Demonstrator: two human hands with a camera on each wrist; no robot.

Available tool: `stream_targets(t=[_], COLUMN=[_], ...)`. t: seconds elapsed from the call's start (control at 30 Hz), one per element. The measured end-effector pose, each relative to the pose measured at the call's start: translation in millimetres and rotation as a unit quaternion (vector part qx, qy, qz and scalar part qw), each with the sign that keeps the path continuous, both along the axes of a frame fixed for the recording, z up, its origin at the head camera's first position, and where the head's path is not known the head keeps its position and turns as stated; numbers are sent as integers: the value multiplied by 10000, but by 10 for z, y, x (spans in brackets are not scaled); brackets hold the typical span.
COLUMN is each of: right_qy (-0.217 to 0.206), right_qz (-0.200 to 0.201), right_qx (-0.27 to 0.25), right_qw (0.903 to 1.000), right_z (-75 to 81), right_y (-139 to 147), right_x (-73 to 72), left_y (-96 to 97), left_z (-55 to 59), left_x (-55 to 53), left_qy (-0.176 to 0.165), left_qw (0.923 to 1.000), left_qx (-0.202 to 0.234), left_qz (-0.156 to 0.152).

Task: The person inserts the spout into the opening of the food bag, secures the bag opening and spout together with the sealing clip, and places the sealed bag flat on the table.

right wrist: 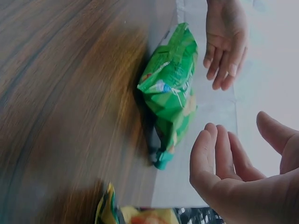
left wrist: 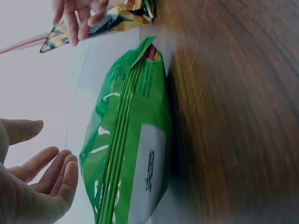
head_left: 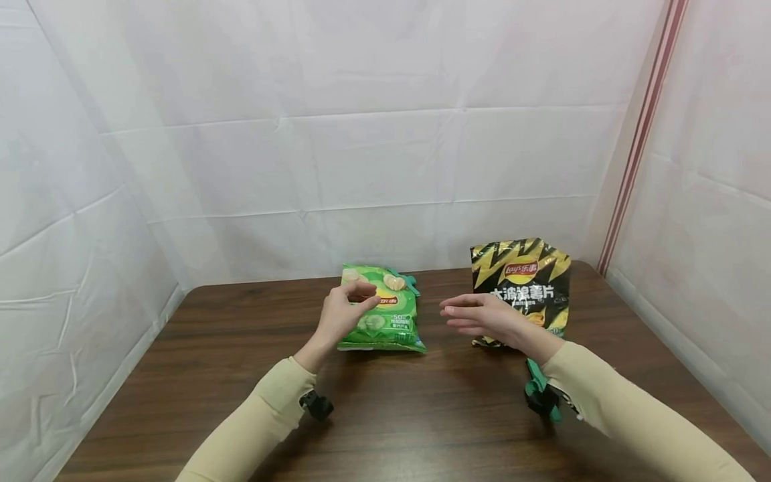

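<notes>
A green potato chip bag (head_left: 385,328) lies on the table, with a teal clip-like piece (head_left: 411,282) at its far right corner. My left hand (head_left: 346,309) hovers by the bag's left side, fingers loosely bent and apart from it in the left wrist view. To the right, a black and yellow potato chip bag (head_left: 523,284) is partly hidden behind my right hand (head_left: 484,314). Nothing is in that hand; its fingers (right wrist: 224,151) are gently curved and point toward the green bag.
Both bags are on a brown wooden table (head_left: 241,348). White sheeting (head_left: 373,161) hangs behind and along both sides. A green piece (head_left: 536,375) shows beside the black camera (head_left: 542,399) at my right wrist; its kind is unclear.
</notes>
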State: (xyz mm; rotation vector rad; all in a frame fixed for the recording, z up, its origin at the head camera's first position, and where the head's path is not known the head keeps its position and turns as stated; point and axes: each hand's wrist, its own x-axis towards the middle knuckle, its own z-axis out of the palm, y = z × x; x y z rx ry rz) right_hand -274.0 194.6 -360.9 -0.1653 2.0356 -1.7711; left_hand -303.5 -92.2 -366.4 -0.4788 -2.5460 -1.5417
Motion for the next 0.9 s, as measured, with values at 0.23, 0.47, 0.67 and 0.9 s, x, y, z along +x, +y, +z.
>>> stream_targets(t=[0.23,0.47,0.67,0.9], right_qy=[71,126,384,808], right_qz=[-113,-150,-60,5], right_qx=[355,514,757,1141], right_qw=[9993,9985,9964,9902], right_z=[13,-5,-61,-122], right_y=[160,353,524,695], right_x=[85,191,282,356], left_y=[119,244,337,450], left_z=[-65,-95,-116,-129], left_x=[18,60,85,113], left_qy=[-24,41,-17,-9], left_qw=[9998,9987,9983,9970], left_qx=[61,-38,-73,-183], left_qz=[-178,-502,-582,-747])
